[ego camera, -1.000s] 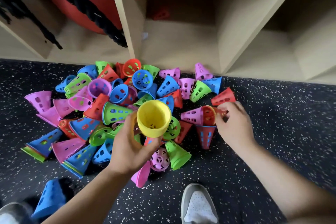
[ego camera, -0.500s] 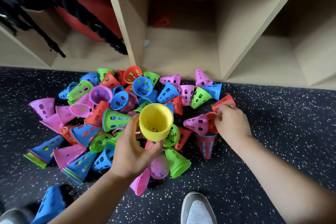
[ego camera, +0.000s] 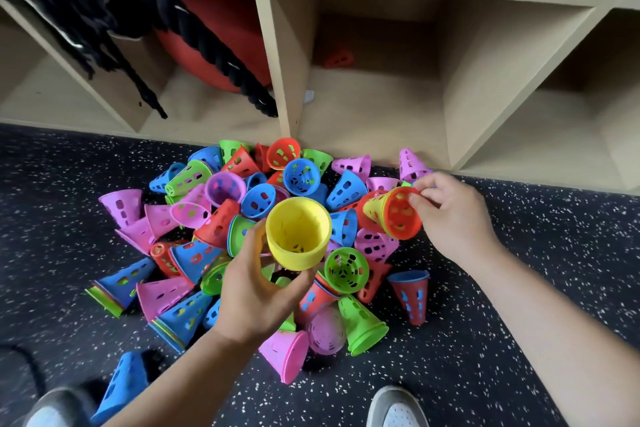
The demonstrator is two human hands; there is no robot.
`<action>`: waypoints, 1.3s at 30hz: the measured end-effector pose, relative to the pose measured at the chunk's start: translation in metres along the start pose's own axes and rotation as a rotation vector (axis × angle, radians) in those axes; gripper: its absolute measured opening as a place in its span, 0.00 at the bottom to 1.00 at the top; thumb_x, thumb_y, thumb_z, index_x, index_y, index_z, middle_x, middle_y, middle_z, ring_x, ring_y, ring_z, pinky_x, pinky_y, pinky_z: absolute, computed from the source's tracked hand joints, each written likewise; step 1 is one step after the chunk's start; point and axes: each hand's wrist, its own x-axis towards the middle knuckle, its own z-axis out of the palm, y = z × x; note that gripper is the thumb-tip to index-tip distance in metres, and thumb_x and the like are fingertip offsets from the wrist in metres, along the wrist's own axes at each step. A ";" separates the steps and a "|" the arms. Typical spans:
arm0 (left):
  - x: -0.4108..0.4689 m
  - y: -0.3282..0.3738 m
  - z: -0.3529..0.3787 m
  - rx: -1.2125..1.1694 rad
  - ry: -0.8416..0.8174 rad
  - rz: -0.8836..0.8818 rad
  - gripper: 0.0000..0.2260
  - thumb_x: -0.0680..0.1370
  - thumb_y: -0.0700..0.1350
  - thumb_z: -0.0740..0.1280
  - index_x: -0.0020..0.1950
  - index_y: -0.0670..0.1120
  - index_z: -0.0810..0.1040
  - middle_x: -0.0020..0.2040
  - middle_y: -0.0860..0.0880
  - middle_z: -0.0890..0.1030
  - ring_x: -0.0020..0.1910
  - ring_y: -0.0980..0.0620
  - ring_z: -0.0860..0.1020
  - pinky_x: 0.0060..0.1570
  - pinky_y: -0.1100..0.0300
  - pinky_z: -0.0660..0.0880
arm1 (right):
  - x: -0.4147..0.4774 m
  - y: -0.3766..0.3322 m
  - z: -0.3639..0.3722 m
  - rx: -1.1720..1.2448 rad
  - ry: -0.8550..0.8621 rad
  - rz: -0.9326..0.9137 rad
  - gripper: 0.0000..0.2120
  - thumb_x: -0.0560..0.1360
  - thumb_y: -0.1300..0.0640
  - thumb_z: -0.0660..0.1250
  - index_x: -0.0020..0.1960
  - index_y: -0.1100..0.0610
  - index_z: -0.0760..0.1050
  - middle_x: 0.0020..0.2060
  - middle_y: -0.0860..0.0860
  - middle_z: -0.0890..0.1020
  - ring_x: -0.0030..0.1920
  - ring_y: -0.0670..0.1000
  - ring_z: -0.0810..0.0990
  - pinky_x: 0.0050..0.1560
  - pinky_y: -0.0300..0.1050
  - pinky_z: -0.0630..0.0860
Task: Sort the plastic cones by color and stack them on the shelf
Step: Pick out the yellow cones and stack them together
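A heap of perforated plastic cones (ego camera: 242, 218) in pink, blue, green and red lies on the dark speckled floor in front of the wooden shelf (ego camera: 377, 114). My left hand (ego camera: 256, 288) grips a stack of yellow cones (ego camera: 298, 236), mouth facing me, held above the heap's middle. My right hand (ego camera: 450, 215) pinches the rim of a nested pair, a yellow cone with a red cone inside it (ego camera: 394, 215), lifted over the heap's right side. One red cone (ego camera: 337, 59) lies deep in the middle shelf compartment.
A red ball (ego camera: 214, 45) and thick black ropes (ego camera: 121, 28) fill the left compartment. The right compartment (ego camera: 571, 121) holds nothing visible. A lone blue cone (ego camera: 121, 388) lies at bottom left beside my shoes (ego camera: 398, 409). Bare floor stretches right of the heap.
My right hand has lifted the red-and-yellow nested pair out of the heap and raised it up-left. My left hand has kept the yellow stack steady; the view has tilted upward.
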 end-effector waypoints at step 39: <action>0.002 -0.035 -0.043 -0.073 0.174 -0.047 0.29 0.66 0.49 0.77 0.62 0.61 0.67 0.53 0.72 0.76 0.51 0.67 0.78 0.49 0.73 0.73 | -0.006 -0.026 0.016 0.347 -0.005 0.293 0.02 0.76 0.60 0.70 0.46 0.59 0.81 0.33 0.53 0.81 0.29 0.48 0.77 0.27 0.38 0.73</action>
